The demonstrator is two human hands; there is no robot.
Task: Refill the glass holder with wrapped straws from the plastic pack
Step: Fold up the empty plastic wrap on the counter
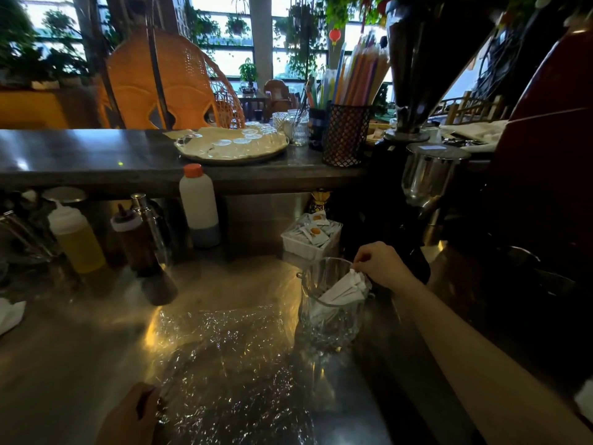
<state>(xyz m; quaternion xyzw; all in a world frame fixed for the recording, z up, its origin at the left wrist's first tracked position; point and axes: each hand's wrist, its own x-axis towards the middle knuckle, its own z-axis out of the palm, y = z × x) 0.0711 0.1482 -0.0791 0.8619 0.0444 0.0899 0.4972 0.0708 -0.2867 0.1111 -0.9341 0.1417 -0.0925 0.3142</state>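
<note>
A cut-glass holder (pixel 330 319) stands on the steel counter, right of centre. White wrapped straws (pixel 345 290) lean inside it, tops toward the right rim. My right hand (pixel 382 266) is at the holder's rim with its fingertips pinched on the top ends of the straws. A crinkled clear plastic pack (pixel 231 358) lies flat on the counter in front of me. My left hand (pixel 134 415) grips the pack's near left edge at the bottom of the view.
Squeeze bottles (pixel 75 239) and a white bottle (pixel 199 207) stand at the back left. A white basket of sachets (pixel 309 237) sits behind the holder. A coffee grinder (pixel 417 175) stands close to the right. A raised shelf carries a tray of glasses (pixel 231 146) and a mesh straw cup (pixel 345 133).
</note>
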